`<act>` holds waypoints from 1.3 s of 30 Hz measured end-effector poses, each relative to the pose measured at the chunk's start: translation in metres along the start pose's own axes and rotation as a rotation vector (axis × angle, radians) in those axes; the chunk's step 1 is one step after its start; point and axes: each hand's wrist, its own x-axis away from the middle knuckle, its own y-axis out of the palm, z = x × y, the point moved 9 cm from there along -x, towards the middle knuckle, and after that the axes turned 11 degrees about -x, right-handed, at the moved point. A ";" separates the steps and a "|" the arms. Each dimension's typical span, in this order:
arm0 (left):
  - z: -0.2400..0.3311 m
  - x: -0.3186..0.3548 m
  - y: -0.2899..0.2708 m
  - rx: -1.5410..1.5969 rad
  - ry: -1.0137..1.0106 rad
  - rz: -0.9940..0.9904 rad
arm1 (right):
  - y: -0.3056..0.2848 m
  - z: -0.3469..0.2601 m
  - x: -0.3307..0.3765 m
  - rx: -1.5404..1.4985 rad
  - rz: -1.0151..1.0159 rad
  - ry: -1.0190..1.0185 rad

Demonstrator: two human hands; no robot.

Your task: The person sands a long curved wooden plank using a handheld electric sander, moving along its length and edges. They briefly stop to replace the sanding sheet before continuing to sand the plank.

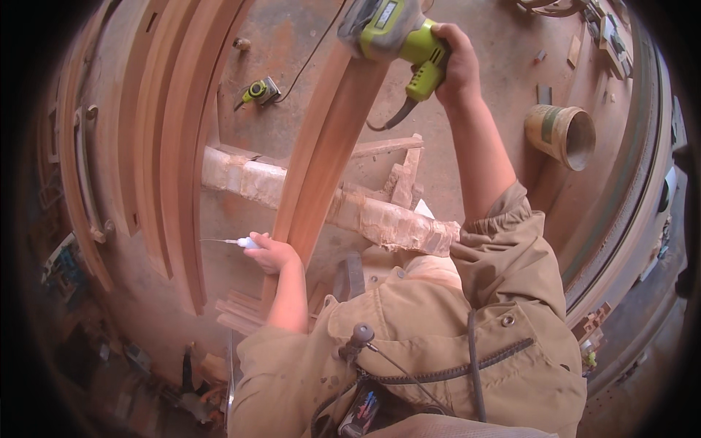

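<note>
My right hand [458, 64] is wrapped round the handle of a green and grey power sander [418, 45], which sits at the far end of a long reddish wooden beam [328, 139]. A dark cord hangs from the sander's handle. Down at the near end, my left hand [274, 255] is closed round a small white bottle [250, 241] with a long thin nozzle pointing left. That hand is beside the beam's left edge; whether it touches the wood I cannot tell. The beam lies across a pale, worn, wrapped crossbar [380, 217].
Several long curved boards [182, 139] stand at the left. On the floor lie a second green power tool [257, 91] with its cord and a tipped bucket [548, 133]. Wood offcuts [406, 175] are behind the crossbar, with more strips [237, 312] near my left elbow.
</note>
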 end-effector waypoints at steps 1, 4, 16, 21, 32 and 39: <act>0.000 0.000 0.000 -0.006 0.002 0.005 | 0.000 0.005 0.005 -0.017 -0.047 0.002; -0.002 -0.001 -0.002 -0.025 -0.005 0.010 | 0.002 0.024 0.055 0.013 -0.003 0.004; -0.001 -0.002 -0.001 0.160 0.053 0.072 | 0.001 -0.014 -0.029 -0.050 -0.056 -0.015; 0.000 -0.002 -0.001 0.115 0.026 0.063 | 0.005 -0.026 -0.044 -0.038 -0.099 -0.050; 0.008 0.006 -0.008 0.218 0.050 0.055 | -0.008 0.028 0.054 -0.038 0.023 0.055; 0.013 0.007 -0.009 0.209 0.072 0.088 | 0.002 -0.035 -0.057 -0.130 -0.132 -0.072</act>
